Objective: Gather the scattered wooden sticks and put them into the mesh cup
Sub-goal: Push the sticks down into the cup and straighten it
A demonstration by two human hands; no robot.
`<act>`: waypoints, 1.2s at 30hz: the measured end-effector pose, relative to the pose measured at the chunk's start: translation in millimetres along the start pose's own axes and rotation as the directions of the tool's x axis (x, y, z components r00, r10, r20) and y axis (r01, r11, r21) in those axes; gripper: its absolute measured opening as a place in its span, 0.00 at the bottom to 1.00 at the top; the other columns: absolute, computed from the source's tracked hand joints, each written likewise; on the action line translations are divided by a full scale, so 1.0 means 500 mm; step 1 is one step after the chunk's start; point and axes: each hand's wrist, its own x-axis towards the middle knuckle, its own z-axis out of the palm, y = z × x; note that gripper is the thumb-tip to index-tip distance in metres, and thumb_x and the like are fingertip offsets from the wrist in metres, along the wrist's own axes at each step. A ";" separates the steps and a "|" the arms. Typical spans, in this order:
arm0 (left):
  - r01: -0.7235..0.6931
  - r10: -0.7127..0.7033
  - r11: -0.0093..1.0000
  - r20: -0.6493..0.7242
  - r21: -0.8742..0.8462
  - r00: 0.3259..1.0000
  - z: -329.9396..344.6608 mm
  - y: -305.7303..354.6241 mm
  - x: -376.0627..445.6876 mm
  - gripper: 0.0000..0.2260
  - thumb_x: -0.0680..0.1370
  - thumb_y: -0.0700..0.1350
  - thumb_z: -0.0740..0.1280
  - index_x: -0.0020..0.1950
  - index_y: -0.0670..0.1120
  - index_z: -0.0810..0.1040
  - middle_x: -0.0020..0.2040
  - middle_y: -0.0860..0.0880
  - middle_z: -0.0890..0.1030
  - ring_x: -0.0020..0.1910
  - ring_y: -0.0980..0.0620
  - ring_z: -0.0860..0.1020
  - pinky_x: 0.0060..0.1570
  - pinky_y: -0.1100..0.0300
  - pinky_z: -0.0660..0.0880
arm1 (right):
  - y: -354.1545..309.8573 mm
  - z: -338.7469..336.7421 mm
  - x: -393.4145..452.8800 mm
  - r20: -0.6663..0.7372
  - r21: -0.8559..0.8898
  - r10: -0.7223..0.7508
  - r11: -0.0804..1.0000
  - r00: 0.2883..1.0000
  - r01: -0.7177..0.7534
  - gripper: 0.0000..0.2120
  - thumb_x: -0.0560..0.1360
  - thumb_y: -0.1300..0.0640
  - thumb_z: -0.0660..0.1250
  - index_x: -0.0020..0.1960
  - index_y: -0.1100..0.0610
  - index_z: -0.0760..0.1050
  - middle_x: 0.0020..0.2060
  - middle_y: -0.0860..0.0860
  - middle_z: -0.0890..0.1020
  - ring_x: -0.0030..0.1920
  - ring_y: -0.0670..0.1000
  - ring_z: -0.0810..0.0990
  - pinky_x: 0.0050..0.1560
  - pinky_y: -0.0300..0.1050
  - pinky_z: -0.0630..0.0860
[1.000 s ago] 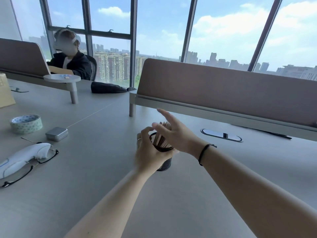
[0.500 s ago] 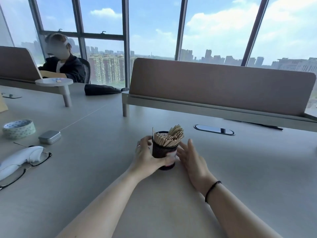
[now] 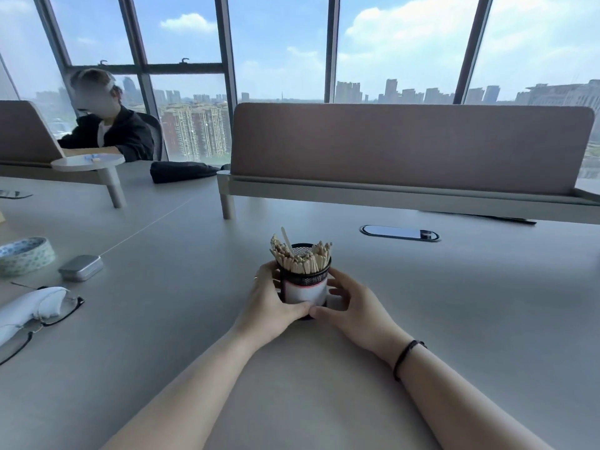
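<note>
Cup [image 3: 304, 289]: sticks [image 3: 300, 256] inside; left hand [image 3: 269, 303], right hand [image 3: 354, 311] grasping it. Keep upright, release gently.

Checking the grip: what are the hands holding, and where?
Both the left hand and right hand grip the mesh cup by its lower sides.

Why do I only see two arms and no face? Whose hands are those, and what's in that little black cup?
The camera sits on a person's head, looking down, so you see only their own arms. Their left hand and right hand both hold a black mesh cup standing on a grey table. The cup is full of wooden sticks. To the left lie a roll of tape, a small metal tin and a pair of glasses. Another person sits far off by the window.
</note>
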 end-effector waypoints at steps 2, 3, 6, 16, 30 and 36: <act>-0.009 0.009 1.000 0.002 -0.013 1.000 0.008 0.001 0.009 0.37 0.61 0.53 0.85 0.65 0.52 0.71 0.57 0.59 0.79 0.51 0.68 0.78 0.43 0.78 0.71 | 0.005 -0.008 0.007 -0.006 0.040 -0.011 0.999 1.000 0.011 0.34 0.65 0.53 0.76 0.70 0.44 0.73 0.56 0.42 0.84 0.54 0.41 0.83 0.61 0.49 0.78; -0.010 0.010 1.000 0.013 -0.026 1.000 0.011 0.001 0.016 0.37 0.61 0.53 0.85 0.65 0.51 0.72 0.57 0.59 0.80 0.51 0.69 0.79 0.45 0.76 0.73 | 0.006 -0.012 0.011 -0.034 0.025 -0.010 1.000 0.999 0.011 0.31 0.66 0.55 0.76 0.68 0.45 0.74 0.54 0.43 0.85 0.52 0.41 0.84 0.60 0.49 0.79; -0.005 0.008 0.998 0.042 -0.067 0.999 0.030 0.000 0.043 0.35 0.63 0.48 0.84 0.66 0.48 0.73 0.59 0.55 0.81 0.52 0.71 0.79 0.48 0.73 0.75 | 0.018 -0.025 0.035 -0.152 -0.074 0.017 0.997 0.988 -0.028 0.24 0.68 0.56 0.74 0.64 0.48 0.78 0.50 0.43 0.86 0.50 0.42 0.84 0.58 0.47 0.79; 0.022 -0.022 0.999 -0.001 -0.034 1.000 0.096 -0.027 0.218 0.36 0.63 0.54 0.82 0.68 0.54 0.74 0.59 0.58 0.82 0.54 0.61 0.81 0.54 0.63 0.78 | 0.060 -0.031 0.196 -0.246 -0.232 0.036 0.968 0.969 -0.095 0.18 0.76 0.52 0.68 0.65 0.48 0.76 0.53 0.46 0.85 0.53 0.50 0.82 0.54 0.45 0.77; -0.087 0.081 0.995 0.139 0.038 0.987 0.187 -0.055 0.405 0.31 0.66 0.59 0.76 0.68 0.60 0.71 0.60 0.60 0.82 0.57 0.57 0.81 0.58 0.53 0.78 | 0.146 -0.074 0.362 -0.402 -0.250 0.035 0.957 0.915 -0.146 0.10 0.74 0.57 0.67 0.55 0.53 0.79 0.51 0.50 0.85 0.52 0.54 0.81 0.44 0.42 0.70; -0.082 0.073 0.995 0.139 0.058 0.988 0.195 -0.053 0.416 0.34 0.62 0.64 0.73 0.66 0.63 0.70 0.59 0.58 0.83 0.56 0.53 0.83 0.57 0.49 0.79 | 0.150 -0.081 0.374 -0.400 -0.244 0.033 0.959 0.916 -0.142 0.10 0.74 0.60 0.65 0.54 0.54 0.79 0.52 0.51 0.85 0.53 0.55 0.81 0.44 0.41 0.69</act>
